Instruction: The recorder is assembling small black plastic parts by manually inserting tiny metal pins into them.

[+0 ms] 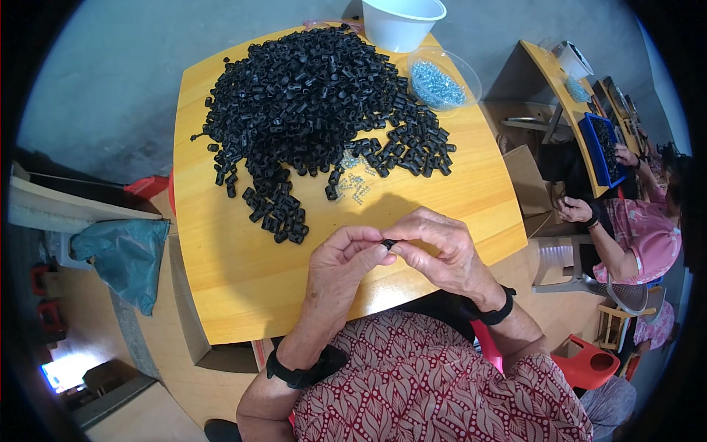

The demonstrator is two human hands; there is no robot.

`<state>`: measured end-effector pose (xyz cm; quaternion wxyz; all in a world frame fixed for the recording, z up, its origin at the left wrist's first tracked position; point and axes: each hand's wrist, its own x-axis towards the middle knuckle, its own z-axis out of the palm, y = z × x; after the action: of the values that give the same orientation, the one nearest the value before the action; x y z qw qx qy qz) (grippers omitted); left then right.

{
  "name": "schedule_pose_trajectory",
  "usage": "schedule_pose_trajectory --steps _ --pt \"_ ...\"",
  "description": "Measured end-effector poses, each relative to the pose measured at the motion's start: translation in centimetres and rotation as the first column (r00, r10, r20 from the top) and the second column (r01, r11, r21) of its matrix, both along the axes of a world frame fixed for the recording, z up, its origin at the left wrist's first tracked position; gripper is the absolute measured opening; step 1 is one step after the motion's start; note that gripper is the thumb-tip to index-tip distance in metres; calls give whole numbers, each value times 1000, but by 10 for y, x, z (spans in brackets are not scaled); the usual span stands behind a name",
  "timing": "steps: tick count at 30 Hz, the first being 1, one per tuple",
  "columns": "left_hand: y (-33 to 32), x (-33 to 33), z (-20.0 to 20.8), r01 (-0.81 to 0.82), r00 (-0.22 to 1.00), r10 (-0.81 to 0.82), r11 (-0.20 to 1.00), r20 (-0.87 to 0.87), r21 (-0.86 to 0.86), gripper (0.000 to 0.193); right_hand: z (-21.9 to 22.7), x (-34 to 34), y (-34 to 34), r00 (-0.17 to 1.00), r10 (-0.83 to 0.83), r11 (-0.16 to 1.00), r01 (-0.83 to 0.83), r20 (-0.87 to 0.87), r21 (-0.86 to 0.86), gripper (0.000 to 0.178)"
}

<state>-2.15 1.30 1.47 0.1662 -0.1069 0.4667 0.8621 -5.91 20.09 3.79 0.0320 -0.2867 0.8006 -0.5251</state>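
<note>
Both my hands meet over the near part of the yellow table (456, 202). My left hand (339, 265) pinches a small black plastic part (387, 244) between thumb and fingertips. From the other side, the thumb and forefinger of my right hand (445, 247) grip the same part. Fingers cover most of it. Ahead of them lie some loose small metal springs (359, 190). Beyond spreads a big heap of similar black plastic parts (302, 96), with a looser strip of them reaching toward my left hand.
A clear bowl of springs (438, 85) and a white tub (403, 26) stand at the far right of the table. An open cardboard box (526, 180) is at its right side. Farther right, a co-worker in pink (648, 243) sits by a blue tray (600, 151).
</note>
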Motion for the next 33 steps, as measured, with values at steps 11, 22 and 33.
schedule_pose_trajectory --steps 11,22,33 --pt "-3 -1 3 76 984 -68 996 -163 39 17 13 0 2 972 8 1000 -11 -234 -13 22" --pt "1 2 0 -2 969 -20 996 -246 -89 17 13 1 -2 983 -52 999 52 -178 -7 24" --pt "3 0 -4 -34 984 39 999 -173 36 16 9 0 -2 995 -90 996 88 -44 -34 23"
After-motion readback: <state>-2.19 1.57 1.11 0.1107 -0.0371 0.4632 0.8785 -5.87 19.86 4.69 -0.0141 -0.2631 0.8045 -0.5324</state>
